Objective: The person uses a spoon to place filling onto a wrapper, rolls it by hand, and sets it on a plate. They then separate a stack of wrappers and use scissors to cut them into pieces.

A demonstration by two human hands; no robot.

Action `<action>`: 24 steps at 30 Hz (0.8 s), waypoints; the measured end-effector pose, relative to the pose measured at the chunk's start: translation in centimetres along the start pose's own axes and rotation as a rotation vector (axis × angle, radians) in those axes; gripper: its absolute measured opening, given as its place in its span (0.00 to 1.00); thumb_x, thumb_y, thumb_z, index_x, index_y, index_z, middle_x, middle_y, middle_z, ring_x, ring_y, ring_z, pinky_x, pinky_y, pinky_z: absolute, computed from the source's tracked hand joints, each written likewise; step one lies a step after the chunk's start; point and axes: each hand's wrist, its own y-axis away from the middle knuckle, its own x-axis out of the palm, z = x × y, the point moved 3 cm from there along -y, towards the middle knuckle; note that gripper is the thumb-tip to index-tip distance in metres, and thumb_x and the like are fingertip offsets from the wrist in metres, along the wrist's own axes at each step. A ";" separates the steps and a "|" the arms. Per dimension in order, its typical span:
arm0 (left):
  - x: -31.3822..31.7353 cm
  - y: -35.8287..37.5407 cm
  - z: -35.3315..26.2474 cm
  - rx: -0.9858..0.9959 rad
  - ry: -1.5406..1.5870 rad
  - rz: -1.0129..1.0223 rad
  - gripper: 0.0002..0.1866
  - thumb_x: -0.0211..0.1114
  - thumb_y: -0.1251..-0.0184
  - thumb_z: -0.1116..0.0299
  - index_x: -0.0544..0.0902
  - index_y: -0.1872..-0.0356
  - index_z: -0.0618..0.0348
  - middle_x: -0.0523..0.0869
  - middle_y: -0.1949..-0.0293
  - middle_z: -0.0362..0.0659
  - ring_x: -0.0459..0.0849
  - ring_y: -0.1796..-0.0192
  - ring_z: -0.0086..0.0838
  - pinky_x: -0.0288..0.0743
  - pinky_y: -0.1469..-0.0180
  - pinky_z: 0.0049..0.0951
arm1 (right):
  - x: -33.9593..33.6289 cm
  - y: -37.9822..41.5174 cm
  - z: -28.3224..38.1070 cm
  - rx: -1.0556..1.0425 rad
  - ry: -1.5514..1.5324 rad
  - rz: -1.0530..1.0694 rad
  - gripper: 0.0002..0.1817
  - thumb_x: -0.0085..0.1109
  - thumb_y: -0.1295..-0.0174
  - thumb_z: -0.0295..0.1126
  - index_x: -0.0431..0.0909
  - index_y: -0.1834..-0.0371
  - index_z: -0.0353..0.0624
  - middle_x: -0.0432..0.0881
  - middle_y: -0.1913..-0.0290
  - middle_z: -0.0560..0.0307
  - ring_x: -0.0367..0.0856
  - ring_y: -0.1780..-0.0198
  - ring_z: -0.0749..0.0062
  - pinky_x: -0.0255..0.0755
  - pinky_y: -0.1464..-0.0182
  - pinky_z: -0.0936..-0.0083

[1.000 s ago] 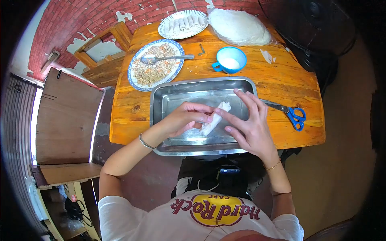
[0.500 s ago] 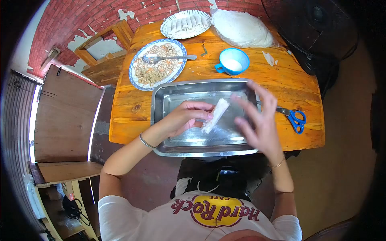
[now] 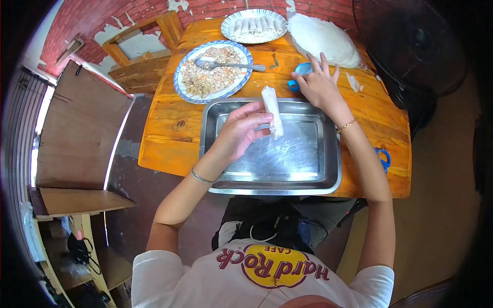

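Note:
A white wrapped roll [image 3: 273, 114] is pinched upright in my left hand [image 3: 243, 130], above the metal tray [image 3: 336, 177]. My right hand [image 3: 319, 88] reaches over the blue cup [image 3: 294, 84], fingers spread, covering most of it; whether a fingertip dips inside is hidden. Left of the cup, an oval plate [image 3: 179, 87] carries chopped filling with a spoon [image 3: 233, 65] lying across it. Behind stands a striped plate [image 3: 227, 35] with several finished white rolls [image 3: 251, 24].
A bag of white wrappers [image 3: 323, 41] lies at the back of the wooden table [image 3: 169, 136]. Blue-handled scissors [image 3: 383, 160] rest at the right, partly behind my right forearm. A dark fan [image 3: 418, 41] stands beyond the right edge. Wrapper scraps [image 3: 353, 82] lie near the bag.
My right hand has moved from beside the roll up and away to the cup. The roll in my left hand has been raised and turned more upright. The view has shifted slightly.

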 end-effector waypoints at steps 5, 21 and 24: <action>0.4 0.0 -0.3 -0.002 -0.012 0.011 0.17 0.64 0.36 0.74 0.77 0.47 0.64 0.83 0.56 0.43 0.83 0.53 0.29 0.80 0.51 0.36 | -2.3 1.0 0.2 -0.040 -0.106 -0.240 0.24 0.44 0.31 0.51 0.87 0.60 0.47 0.61 0.29 0.46 0.51 0.26 0.48 0.37 0.30 0.36; 1.2 -0.2 -0.5 -0.128 -0.128 0.042 0.17 0.59 0.32 0.71 0.75 0.44 0.64 0.83 0.51 0.46 0.84 0.50 0.30 0.80 0.49 0.35 | -8.1 10.2 3.4 -0.619 -0.639 -0.130 0.13 0.59 0.41 0.38 0.88 0.56 0.50 0.68 0.33 0.47 0.58 0.33 0.51 0.48 0.30 0.57; 1.6 -0.2 -0.8 -0.132 -0.151 0.045 0.17 0.61 0.33 0.71 0.76 0.44 0.64 0.83 0.52 0.44 0.84 0.51 0.29 0.80 0.49 0.34 | -8.5 10.5 3.1 -0.630 -0.622 -0.172 0.14 0.58 0.41 0.40 0.88 0.58 0.50 0.70 0.34 0.49 0.60 0.34 0.51 0.49 0.30 0.58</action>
